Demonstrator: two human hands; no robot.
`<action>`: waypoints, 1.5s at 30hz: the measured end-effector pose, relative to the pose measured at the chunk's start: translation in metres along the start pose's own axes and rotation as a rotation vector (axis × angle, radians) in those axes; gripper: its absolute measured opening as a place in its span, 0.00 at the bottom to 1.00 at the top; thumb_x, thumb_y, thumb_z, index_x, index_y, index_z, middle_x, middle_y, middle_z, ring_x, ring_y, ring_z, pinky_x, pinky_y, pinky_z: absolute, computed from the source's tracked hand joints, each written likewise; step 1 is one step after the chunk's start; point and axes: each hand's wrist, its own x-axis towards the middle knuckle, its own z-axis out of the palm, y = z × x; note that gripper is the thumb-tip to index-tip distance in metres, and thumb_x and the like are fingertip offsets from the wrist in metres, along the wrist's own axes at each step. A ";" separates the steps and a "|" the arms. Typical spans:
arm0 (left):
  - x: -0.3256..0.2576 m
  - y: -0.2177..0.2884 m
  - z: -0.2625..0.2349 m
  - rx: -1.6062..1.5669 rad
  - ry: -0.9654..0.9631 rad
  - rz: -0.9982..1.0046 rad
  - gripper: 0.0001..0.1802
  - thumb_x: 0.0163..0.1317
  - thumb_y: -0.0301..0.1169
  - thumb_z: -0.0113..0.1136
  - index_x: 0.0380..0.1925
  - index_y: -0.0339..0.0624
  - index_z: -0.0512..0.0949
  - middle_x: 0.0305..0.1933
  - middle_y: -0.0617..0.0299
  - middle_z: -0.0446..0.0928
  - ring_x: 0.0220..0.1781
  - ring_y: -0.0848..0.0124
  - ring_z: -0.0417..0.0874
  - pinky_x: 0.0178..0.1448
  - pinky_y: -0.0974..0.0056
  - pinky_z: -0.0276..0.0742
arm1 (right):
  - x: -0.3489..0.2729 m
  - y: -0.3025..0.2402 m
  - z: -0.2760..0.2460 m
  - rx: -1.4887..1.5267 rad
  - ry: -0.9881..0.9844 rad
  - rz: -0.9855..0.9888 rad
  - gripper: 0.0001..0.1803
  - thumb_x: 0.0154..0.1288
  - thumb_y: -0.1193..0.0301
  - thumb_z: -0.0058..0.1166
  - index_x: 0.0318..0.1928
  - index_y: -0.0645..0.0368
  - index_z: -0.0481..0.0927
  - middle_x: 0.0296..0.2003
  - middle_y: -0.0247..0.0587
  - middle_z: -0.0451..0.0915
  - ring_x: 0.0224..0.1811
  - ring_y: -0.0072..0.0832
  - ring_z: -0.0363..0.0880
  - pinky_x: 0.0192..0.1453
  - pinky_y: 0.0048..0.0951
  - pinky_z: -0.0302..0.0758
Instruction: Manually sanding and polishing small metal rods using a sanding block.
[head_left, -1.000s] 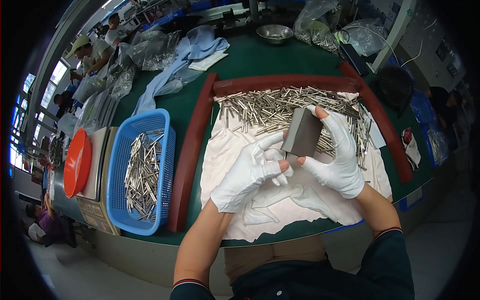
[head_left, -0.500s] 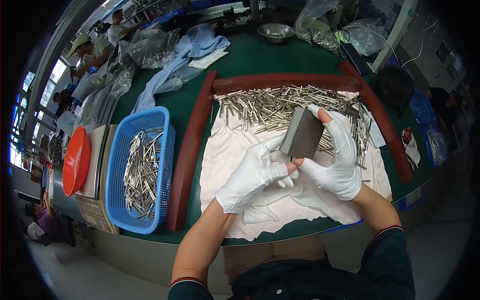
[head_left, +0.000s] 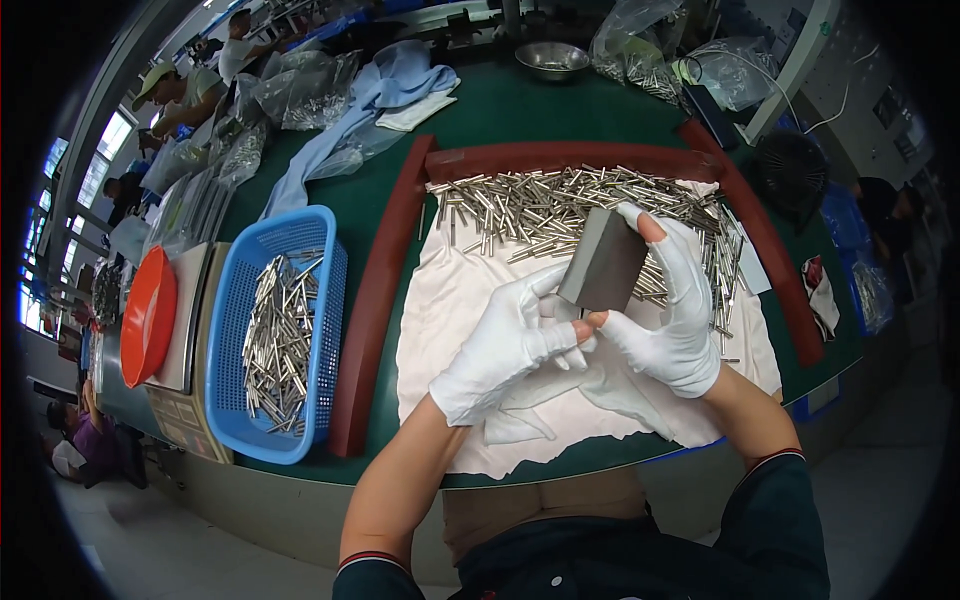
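Both hands wear white gloves with some fingertips bare. My right hand (head_left: 675,310) grips a dark grey rectangular block (head_left: 612,265), fingers along its far right side and thumb near its lower end. My left hand (head_left: 510,345) is closed just below that end, thumb and finger pinching what looks like a thin metal pin; only a short dark bit of it shows against the block, and the rest is hidden. Many loose metal pins (head_left: 530,215) lie heaped behind the block on a pale cloth (head_left: 450,310). A white crumpled cloth (head_left: 620,395) lies beneath my hands.
A dark red raised frame (head_left: 385,300) borders the cloth on three sides. Left of it stands a blue basket (head_left: 333,340) of metal pins, beside an orange tray (head_left: 148,320). Farther back are a blue cloth (head_left: 395,80), plastic bags and a metal bowl (head_left: 550,62). Other people sit at the far left.
The block has tilted very slightly and my hands have hardly shifted. The whole view has moved a little; the pins and basket look the same.
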 end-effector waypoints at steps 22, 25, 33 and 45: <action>-0.003 0.005 -0.001 0.042 0.068 0.041 0.37 0.57 0.25 0.66 0.66 0.31 0.61 0.35 0.58 0.81 0.31 0.76 0.81 0.32 0.75 0.78 | -0.003 0.005 0.001 0.025 0.001 0.008 0.51 0.36 0.76 0.71 0.67 0.62 0.63 0.60 0.45 0.72 0.56 0.43 0.69 0.61 0.39 0.67; 0.000 -0.001 -0.002 0.128 0.037 -0.013 0.37 0.58 0.25 0.65 0.67 0.32 0.61 0.33 0.58 0.80 0.31 0.76 0.81 0.32 0.74 0.78 | 0.002 -0.001 -0.001 0.016 0.002 -0.057 0.52 0.35 0.76 0.71 0.67 0.62 0.62 0.60 0.45 0.72 0.56 0.43 0.68 0.61 0.39 0.67; 0.000 0.000 0.002 0.094 0.024 0.009 0.38 0.59 0.24 0.64 0.68 0.31 0.59 0.34 0.58 0.80 0.32 0.76 0.81 0.33 0.73 0.79 | 0.001 -0.001 0.001 0.065 0.031 -0.071 0.51 0.37 0.76 0.70 0.67 0.61 0.62 0.60 0.47 0.71 0.57 0.42 0.68 0.61 0.39 0.68; -0.001 -0.001 -0.003 0.064 0.065 0.060 0.36 0.60 0.23 0.63 0.67 0.31 0.60 0.33 0.61 0.80 0.27 0.79 0.80 0.31 0.76 0.76 | -0.004 0.009 0.004 0.049 0.020 -0.010 0.51 0.38 0.75 0.70 0.68 0.62 0.62 0.61 0.48 0.71 0.57 0.43 0.68 0.60 0.38 0.69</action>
